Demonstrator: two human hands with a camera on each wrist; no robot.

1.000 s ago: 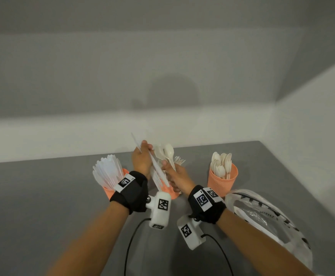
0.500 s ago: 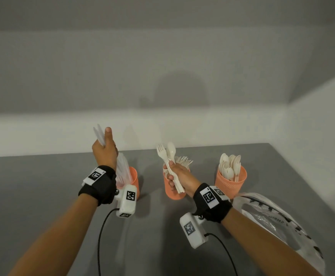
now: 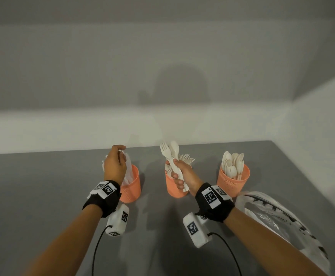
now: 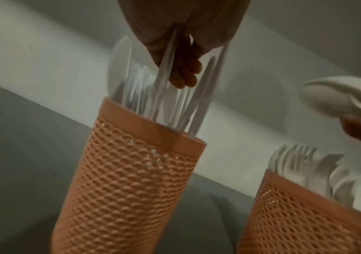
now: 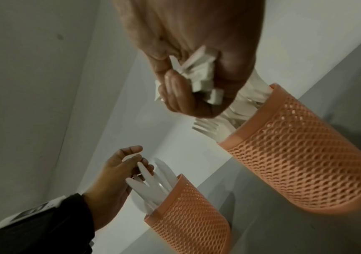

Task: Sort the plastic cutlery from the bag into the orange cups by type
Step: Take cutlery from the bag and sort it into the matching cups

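Three orange mesh cups stand in a row on the grey table. The left cup holds white knives, the middle cup holds forks, and the right cup holds spoons. My left hand hovers right over the left cup, its fingers curled round knives whose lower ends stand inside that cup. In front of the middle cup, my right hand grips a bundle of cutlery upright, with a fork and a spoon sticking out on top.
A crumpled clear plastic bag lies on the table at the right, beside my right forearm. White walls close off the table at the back and on the right. Bare grey tabletop stretches to the left.
My left hand has carried the knives from the bundle to the left and lowered them into the left cup. The right hand has kept hold of the fork and spoon by the middle cup.
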